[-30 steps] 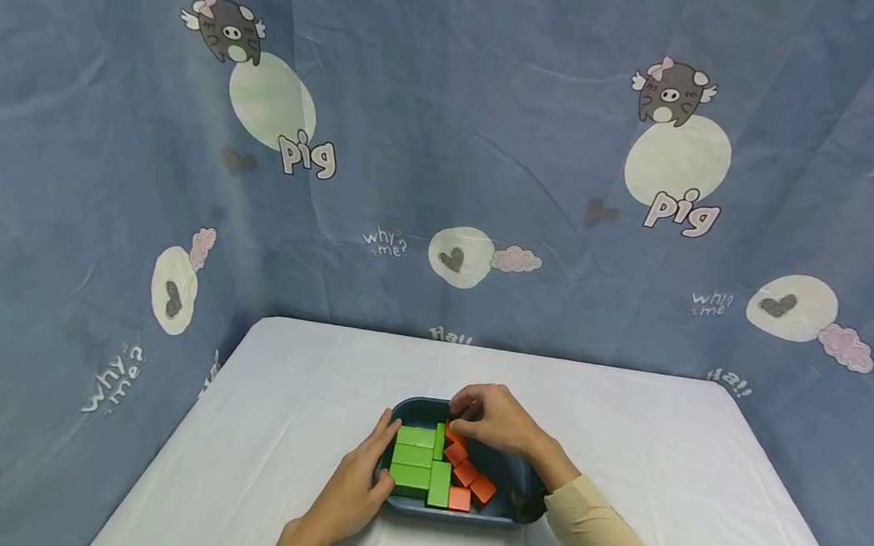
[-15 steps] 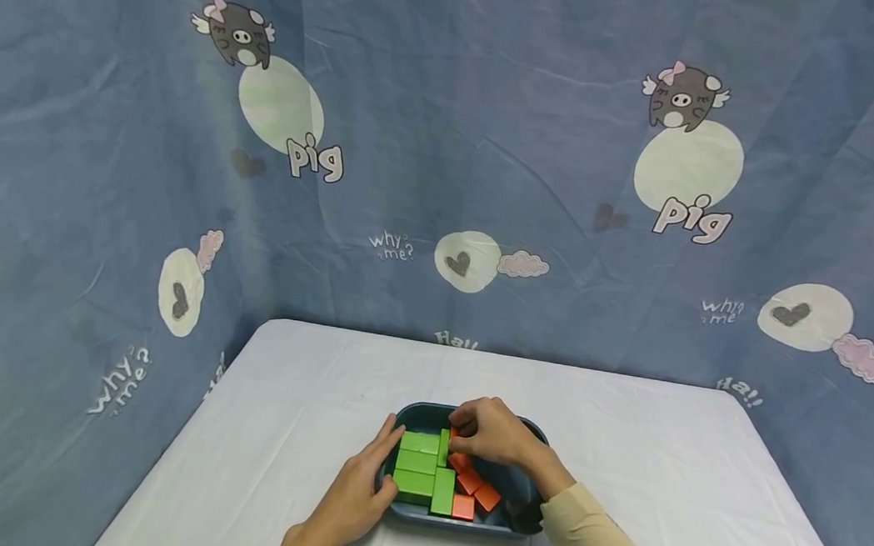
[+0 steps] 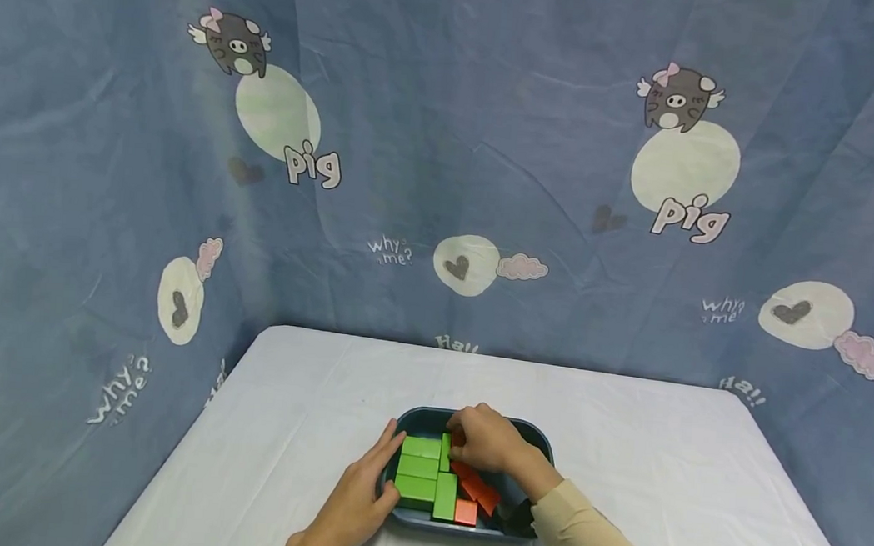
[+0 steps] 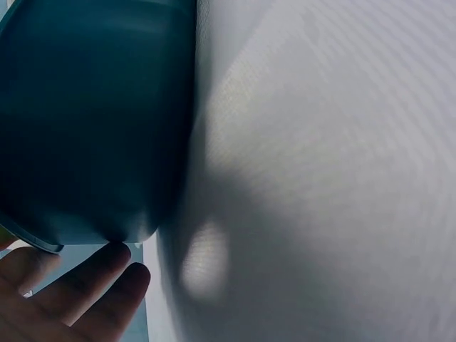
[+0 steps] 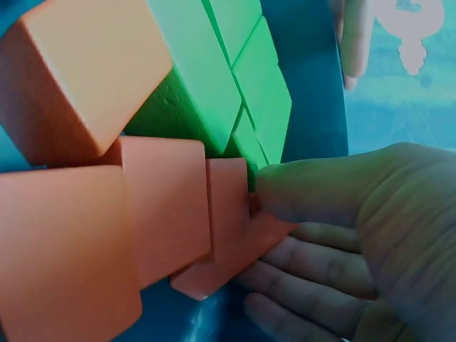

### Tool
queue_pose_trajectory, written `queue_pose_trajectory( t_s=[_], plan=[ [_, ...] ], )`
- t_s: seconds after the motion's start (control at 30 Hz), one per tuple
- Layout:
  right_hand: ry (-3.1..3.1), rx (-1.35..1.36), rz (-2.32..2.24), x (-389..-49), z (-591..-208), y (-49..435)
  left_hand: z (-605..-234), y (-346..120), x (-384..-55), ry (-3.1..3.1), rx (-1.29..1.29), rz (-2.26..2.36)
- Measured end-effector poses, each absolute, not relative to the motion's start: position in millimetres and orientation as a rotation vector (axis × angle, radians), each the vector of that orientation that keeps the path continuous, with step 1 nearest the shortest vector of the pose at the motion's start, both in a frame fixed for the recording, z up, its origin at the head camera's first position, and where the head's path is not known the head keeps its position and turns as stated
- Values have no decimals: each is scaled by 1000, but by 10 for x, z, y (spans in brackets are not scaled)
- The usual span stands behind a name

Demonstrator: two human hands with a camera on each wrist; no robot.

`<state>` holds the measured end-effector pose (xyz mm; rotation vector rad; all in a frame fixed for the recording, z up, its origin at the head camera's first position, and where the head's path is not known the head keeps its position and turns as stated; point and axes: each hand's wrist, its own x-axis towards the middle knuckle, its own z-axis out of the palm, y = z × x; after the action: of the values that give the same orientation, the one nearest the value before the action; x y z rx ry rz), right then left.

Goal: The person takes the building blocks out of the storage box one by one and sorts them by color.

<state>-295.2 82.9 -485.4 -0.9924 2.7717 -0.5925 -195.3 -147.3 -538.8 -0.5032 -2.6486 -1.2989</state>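
A dark teal tray [image 3: 410,519] stands on the table, holding green blocks [image 3: 419,466] packed at its left. Orange blocks [image 3: 466,513] lie to the right of the green ones, several of them in a slanting row. My left hand [image 3: 354,493] rests along the tray's left side with its fingers extended; its fingertips [image 4: 117,253] touch the outer wall in the left wrist view. Inside the tray, at the back, my right hand [image 3: 493,441] pinches an orange block [image 5: 242,249] between thumb and fingers, beside a green block. That hand hides most of the block in the head view.
White cloth [image 3: 622,443] covers the table around the tray. A blue patterned curtain [image 3: 385,136] hangs behind and at the left. A dark object [image 3: 520,519] sits beneath the right wrist at the tray's right end.
My right hand has come lower into the tray over the back orange block, covering more of it. The neighbouring orange blocks have shifted and tilted slightly. The left hand stays at the tray's side.
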Motion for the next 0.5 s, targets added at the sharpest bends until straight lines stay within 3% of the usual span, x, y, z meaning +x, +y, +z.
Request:
queue_pose_trajectory(
  t_s=[0.5],
  plan=[
    [2761,-1081,-529,-2958,-4897,791,-5409,-1488,-1956,-2634,-524,-1312]
  ],
)
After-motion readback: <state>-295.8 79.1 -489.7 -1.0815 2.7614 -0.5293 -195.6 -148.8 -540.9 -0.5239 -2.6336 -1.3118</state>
